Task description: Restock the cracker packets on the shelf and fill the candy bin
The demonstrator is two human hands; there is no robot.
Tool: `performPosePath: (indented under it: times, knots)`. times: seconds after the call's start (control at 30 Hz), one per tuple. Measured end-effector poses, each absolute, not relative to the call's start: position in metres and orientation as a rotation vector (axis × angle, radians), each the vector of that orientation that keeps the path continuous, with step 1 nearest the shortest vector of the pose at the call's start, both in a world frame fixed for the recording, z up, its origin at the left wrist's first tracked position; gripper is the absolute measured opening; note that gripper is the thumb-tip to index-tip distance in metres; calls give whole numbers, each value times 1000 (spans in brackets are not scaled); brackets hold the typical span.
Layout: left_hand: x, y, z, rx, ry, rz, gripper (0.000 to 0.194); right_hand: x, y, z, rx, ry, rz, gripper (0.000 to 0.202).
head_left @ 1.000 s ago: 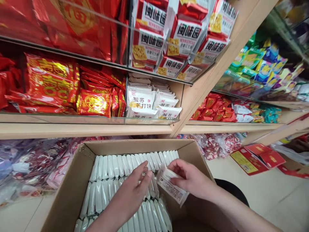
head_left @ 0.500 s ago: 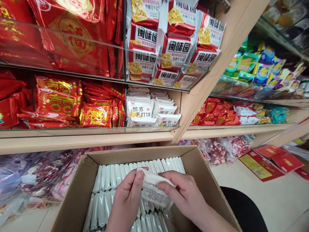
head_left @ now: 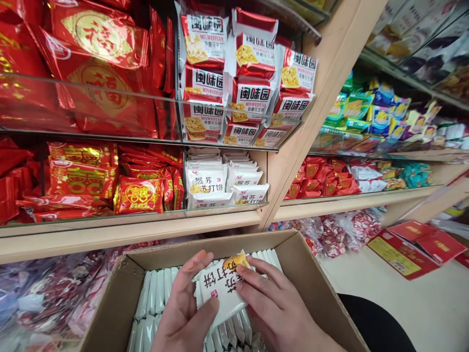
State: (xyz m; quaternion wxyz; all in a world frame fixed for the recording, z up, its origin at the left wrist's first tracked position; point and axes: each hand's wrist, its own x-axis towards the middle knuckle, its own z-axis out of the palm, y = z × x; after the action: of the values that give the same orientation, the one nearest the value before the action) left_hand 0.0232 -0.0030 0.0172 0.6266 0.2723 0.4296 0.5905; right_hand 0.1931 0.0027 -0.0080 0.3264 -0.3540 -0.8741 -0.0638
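Over an open cardboard box (head_left: 318, 288) I hold a white soda cracker packet (head_left: 225, 305), its printed front facing up and upside down to me. My left hand (head_left: 183, 308) grips the packet's left edge, thumb on the front, the other fingers raised and curved along the far left side. My right hand (head_left: 276, 298) closes on the right edge with several fingers over the print; its thumb is hidden. Below, rows of white packets (head_left: 152, 293) stand on edge in the box, partly covered by my hands.
Ahead, a wooden shelf holds matching white packets (head_left: 207, 183), red double-happiness packets (head_left: 139, 195) and red-and-white cracker packs (head_left: 252, 98) behind glass fronts. Bagged sweets (head_left: 54, 293) lie left of the box. A red carton (head_left: 414, 249) is on the floor at right.
The packet has been turned over, from its small-print back to its front. My right fingers now lie on top of it. The view has tilted slightly upward.
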Motion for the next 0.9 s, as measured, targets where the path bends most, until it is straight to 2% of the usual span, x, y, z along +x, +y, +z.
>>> performPosePath:
  times: [0.1, 0.23, 0.3, 0.37, 0.43, 0.5, 0.63, 0.8, 0.9]
  knots:
    - [20, -1, 27, 509, 999, 1299, 68, 202, 11, 6, -805, -2339, -226, 48]
    - [9, 5, 28, 385, 1013, 1200, 62, 195, 10, 14, -848, -2182, -110, 53]
    - [8, 5, 23, 406, 1018, 1338, 56, 179, 3, 5, -987, -1958, 133, 52]
    - [11, 3, 19, 448, 1012, 1470, 48, 160, -5, -8, -993, -1715, 526, 49]
    - [16, -1, 17, 475, 996, 1485, 42, 141, -9, -19, -901, -1483, 866, 43]
    - [19, -3, 18, 497, 974, 1446, 41, 129, -7, -22, -846, -1310, 1038, 35]
    - [15, 2, 19, 532, 926, 1454, 36, 130, 5, -6, -895, -1234, 1115, 20]
    - [11, 8, 15, 405, 828, 1465, 41, 131, 13, 5, -904, -1086, 1213, 30]
    - [13, 5, 13, 313, 860, 1487, 29, 127, 12, -3, -915, -1101, 1212, 24]
